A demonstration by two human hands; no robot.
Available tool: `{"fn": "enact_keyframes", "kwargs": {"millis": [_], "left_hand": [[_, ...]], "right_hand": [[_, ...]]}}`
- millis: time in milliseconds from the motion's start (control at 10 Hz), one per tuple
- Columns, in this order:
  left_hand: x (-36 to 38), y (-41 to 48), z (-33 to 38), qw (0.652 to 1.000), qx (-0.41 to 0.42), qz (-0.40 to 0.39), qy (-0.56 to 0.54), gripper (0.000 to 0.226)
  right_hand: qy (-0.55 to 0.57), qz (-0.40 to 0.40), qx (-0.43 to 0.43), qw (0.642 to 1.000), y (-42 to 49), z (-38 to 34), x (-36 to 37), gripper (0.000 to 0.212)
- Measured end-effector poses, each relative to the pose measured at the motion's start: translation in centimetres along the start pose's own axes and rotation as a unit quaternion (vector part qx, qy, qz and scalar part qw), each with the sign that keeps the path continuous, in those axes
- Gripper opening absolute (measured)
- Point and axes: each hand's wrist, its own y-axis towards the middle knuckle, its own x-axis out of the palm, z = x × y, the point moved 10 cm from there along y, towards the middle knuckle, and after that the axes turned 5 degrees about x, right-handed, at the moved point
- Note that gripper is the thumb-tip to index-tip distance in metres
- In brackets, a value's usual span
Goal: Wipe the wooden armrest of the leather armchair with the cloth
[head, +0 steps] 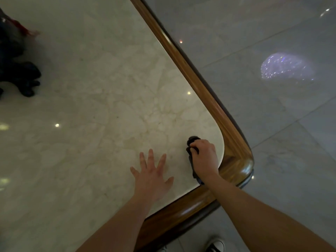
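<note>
My right hand (204, 157) is closed around a dark cloth (192, 142), bunched on a pale marble tabletop (91, 106) close to its rounded near-right corner. Parts of the cloth stick out beyond my fingers and below my wrist. My left hand (152, 177) lies flat on the marble to the left of it, fingers spread, holding nothing. A glossy wooden rim (234, 159) runs around the table's edge, just right of my right hand. No leather armchair or armrest is in view.
A dark object with a red part (16, 57) sits on the marble at the far left. Grey polished floor tiles (272, 106) lie to the right, with light reflections. My shoe (215, 245) shows at the bottom edge.
</note>
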Motion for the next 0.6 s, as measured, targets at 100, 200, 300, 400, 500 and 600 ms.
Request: {"fn": "enact_keyframes", "kwargs": {"millis": [100,200,300,400,500,600], "left_hand": [[1.3,1.2,-0.7,1.0,-0.011,-0.025,-0.006,0.092],[1.6,1.3,-0.6,0.999,-0.009,-0.027,0.019,0.096],[1.6,1.2,-0.5,0.999,-0.008,-0.024,0.031,0.097],[1.5,1.3,-0.6,0.999,-0.009,-0.031,0.027,0.095],[0.6,1.4,-0.8,0.998,-0.016,-0.064,0.012,0.092],[-1.6,1.4,-1.2,0.997,-0.037,-0.071,-0.001,0.091]], "right_hand": [[0.005,-0.027,0.007,1.0,0.7,0.7,1.4,0.027],[-0.021,-0.072,-0.01,0.997,0.8,1.2,2.2,0.035],[-0.036,-0.084,-0.02,0.996,0.6,1.3,2.1,0.04],[-0.037,-0.076,-0.027,0.996,0.3,1.2,1.2,0.042],[-0.02,-0.07,-0.045,0.996,0.0,-0.1,-0.4,0.042],[0.006,-0.046,-0.075,0.996,-0.2,-2.3,-3.2,0.039]]}}
